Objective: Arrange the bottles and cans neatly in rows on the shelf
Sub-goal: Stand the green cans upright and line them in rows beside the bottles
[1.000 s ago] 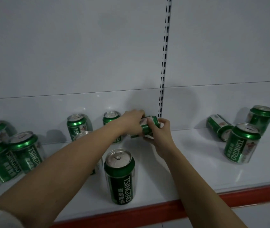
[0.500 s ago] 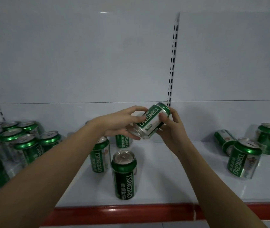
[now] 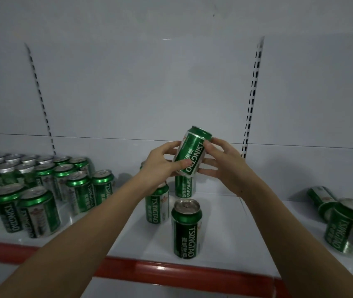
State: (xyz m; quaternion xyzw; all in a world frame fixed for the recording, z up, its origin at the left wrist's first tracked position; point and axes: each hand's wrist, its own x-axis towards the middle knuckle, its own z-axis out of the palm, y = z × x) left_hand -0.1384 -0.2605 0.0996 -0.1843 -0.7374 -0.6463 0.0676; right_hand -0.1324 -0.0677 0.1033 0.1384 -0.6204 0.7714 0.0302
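A green Tsingtao can (image 3: 192,150) hangs tilted above the white shelf (image 3: 225,214), top end up and to the right. My left hand (image 3: 162,162) grips its lower part with thumb and fingers. My right hand (image 3: 225,162) pinches it from the right, thumb on the label. Below it stand three upright cans: one near the front edge (image 3: 186,229), one under my left wrist (image 3: 157,206), one further back (image 3: 184,187). Several cans stand in rows at the left (image 3: 42,190).
At the right an upright can (image 3: 349,230) stands in front of a can lying on its side (image 3: 321,197). A red strip (image 3: 171,272) runs along the shelf's front edge. Slotted uprights (image 3: 252,97) run up the white back panel.
Both hands have lifted the can off the shelf, raised it and turned it closer to upright. The view has swung left, bringing the rows of cans into sight.
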